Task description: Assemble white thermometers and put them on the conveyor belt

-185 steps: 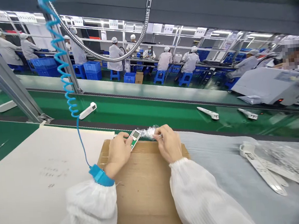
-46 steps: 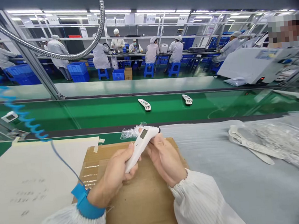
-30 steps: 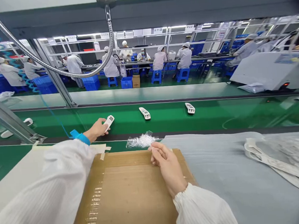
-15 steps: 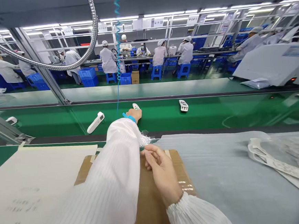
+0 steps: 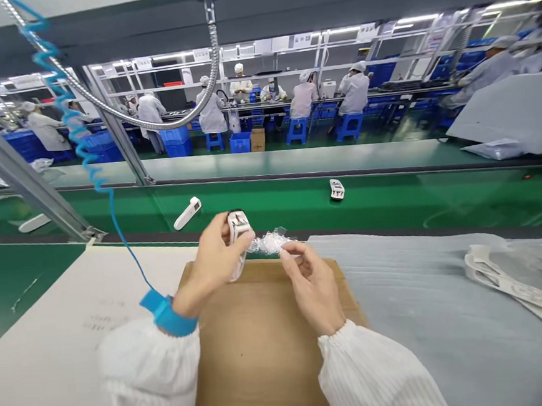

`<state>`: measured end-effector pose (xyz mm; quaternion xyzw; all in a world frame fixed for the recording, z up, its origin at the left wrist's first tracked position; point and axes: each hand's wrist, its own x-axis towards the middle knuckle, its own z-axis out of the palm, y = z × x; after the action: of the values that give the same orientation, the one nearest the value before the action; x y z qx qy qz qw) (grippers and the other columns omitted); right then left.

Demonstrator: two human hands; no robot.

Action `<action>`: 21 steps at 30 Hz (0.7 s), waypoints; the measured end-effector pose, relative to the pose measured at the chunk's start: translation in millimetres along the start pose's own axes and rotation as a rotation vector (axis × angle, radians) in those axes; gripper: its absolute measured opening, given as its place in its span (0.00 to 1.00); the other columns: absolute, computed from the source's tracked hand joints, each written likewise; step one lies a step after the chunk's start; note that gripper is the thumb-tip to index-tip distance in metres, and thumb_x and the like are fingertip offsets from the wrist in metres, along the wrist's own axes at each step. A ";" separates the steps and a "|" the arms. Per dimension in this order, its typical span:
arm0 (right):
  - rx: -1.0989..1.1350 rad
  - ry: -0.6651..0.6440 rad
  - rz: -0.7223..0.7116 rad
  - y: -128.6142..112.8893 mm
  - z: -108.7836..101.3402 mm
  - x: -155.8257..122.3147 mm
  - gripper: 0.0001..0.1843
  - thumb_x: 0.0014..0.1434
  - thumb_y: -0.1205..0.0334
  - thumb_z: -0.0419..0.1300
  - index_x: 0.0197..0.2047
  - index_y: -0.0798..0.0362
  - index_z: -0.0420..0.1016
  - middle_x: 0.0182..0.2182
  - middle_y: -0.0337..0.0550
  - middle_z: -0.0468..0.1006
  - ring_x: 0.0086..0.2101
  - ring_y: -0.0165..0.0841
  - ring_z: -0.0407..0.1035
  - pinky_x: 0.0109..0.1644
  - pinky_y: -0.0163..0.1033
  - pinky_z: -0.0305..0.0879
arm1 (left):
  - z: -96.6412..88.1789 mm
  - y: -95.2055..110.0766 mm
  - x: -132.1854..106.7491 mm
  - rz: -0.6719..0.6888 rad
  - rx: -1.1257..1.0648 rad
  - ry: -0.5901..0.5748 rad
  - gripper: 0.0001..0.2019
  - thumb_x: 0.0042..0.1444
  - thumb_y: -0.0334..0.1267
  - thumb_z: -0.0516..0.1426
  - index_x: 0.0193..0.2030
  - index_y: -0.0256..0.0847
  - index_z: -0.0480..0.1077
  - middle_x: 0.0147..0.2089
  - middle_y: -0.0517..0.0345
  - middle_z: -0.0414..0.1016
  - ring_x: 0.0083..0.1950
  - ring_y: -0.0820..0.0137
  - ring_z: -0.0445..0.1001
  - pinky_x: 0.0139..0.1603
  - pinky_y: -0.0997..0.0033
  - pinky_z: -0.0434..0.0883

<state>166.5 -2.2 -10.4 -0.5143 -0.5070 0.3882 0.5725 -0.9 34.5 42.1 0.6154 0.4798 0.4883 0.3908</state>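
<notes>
My left hand [image 5: 213,267] is closed round a white handheld thermometer [image 5: 236,231], held upright above the far edge of a brown cardboard sheet [image 5: 263,347]. A blue wrist strap [image 5: 167,311] with a coiled cord is on that wrist. My right hand [image 5: 311,284] hovers just right of it, fingers curled in a pinch beside a crumpled heap of clear plastic film [image 5: 268,242]. What the pinch holds, if anything, is too small to name.
A green conveyor belt [image 5: 393,203] runs across beyond the bench, carrying two white thermometers [image 5: 187,213] [image 5: 336,189]. White foam sheet [image 5: 424,303] with white parts [image 5: 507,281] lies at right, a white paper [image 5: 51,333] at left. Workers in white sit at far benches.
My left hand reached onto the belt, took a thermometer from it and brought it back over the cardboard. The one it set down earlier lies on the belt at left.
</notes>
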 end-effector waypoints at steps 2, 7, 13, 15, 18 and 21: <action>-0.063 -0.018 -0.126 -4.4 0.6 -3.4 0.11 0.61 0.51 0.61 0.42 0.47 0.76 0.38 0.41 0.76 0.31 0.33 0.64 0.37 0.40 0.59 | 2.8 -14.0 -20.4 -0.013 0.084 -0.032 0.16 0.57 0.38 0.59 0.52 0.38 0.66 0.48 0.50 0.76 0.48 0.63 0.75 0.48 0.65 0.71; -0.370 -0.142 -0.474 4.0 2.1 -0.7 0.06 0.64 0.59 0.59 0.41 0.45 0.78 0.40 0.42 0.78 0.39 0.37 0.69 0.43 0.43 0.57 | 4.4 -37.4 -45.2 -0.014 0.278 -0.223 0.21 0.55 0.31 0.57 0.57 0.43 0.68 0.50 0.49 0.77 0.52 0.59 0.75 0.53 0.59 0.70; -0.844 -0.112 -0.661 6.2 4.1 -6.7 0.10 0.66 0.65 0.55 0.33 0.48 0.75 0.35 0.38 0.78 0.36 0.34 0.64 0.41 0.43 0.48 | -1.0 -36.4 -43.7 -0.047 0.239 -0.281 0.06 0.57 0.39 0.57 0.39 0.43 0.74 0.32 0.57 0.76 0.34 0.64 0.75 0.36 0.69 0.68; -0.870 -0.139 -0.679 2.7 5.6 -10.1 0.12 0.66 0.68 0.54 0.32 0.48 0.73 0.35 0.37 0.78 0.36 0.34 0.63 0.42 0.43 0.47 | -2.9 -37.5 -39.7 -0.116 0.210 -0.205 0.06 0.59 0.40 0.56 0.36 0.41 0.71 0.27 0.59 0.73 0.28 0.67 0.73 0.32 0.71 0.66; -0.816 -0.134 -0.611 4.0 6.7 4.2 0.10 0.66 0.68 0.52 0.34 0.49 0.71 0.40 0.41 0.77 0.40 0.35 0.65 0.45 0.43 0.49 | -6.4 -36.8 -34.5 -0.195 0.149 -0.065 0.06 0.58 0.38 0.56 0.35 0.38 0.69 0.28 0.57 0.74 0.30 0.69 0.73 0.33 0.72 0.66; -0.914 -0.058 -0.377 14.5 6.7 42.7 0.08 0.65 0.67 0.51 0.35 0.52 0.69 0.41 0.47 0.76 0.43 0.39 0.65 0.47 0.44 0.51 | -7.7 -29.1 -34.5 -0.282 -0.064 -0.101 0.09 0.57 0.39 0.58 0.41 0.36 0.70 0.33 0.52 0.76 0.34 0.69 0.74 0.32 0.74 0.65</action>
<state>168.9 42.8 -17.2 -0.6009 -0.7254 0.0300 0.3345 -16.7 7.9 8.4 0.5530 0.5253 0.4120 0.4986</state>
